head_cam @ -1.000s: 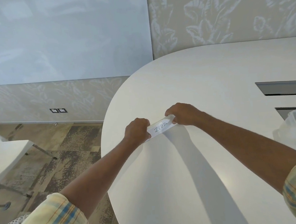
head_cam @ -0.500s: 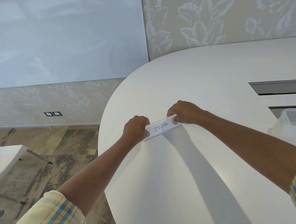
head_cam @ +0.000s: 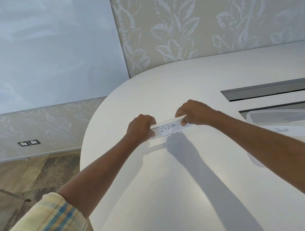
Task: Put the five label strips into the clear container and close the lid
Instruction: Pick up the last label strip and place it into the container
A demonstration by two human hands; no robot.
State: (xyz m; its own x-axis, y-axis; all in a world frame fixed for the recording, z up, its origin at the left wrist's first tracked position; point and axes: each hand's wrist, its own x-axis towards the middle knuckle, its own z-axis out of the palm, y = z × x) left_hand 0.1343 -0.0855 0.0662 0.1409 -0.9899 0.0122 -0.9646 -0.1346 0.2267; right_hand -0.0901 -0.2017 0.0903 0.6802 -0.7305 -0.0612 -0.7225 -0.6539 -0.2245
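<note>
Pinched at each end, the ZEBRA label strip (head_cam: 167, 129) is held by the left hand (head_cam: 141, 127) and right hand (head_cam: 195, 113). It could be bent or dropped on the table (head_cam: 171, 186) if either grip is loosened before the clear container (head_cam: 281, 117) is reached.

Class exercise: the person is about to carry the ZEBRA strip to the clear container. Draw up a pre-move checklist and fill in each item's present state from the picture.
1. ZEBRA strip held at both ends, left hand and right hand: ok.
2. Strip lifted clear of the table: cannot tell; only its shadow shows beneath it.
3. Clear container within view, to the right: ok.
4. Container open to receive it: cannot tell; no lid is made out.
5. Path from strip to container free: ok.
6. Other strips accounted for: cannot tell; only one, marked PANDA, shows in the container.
</note>
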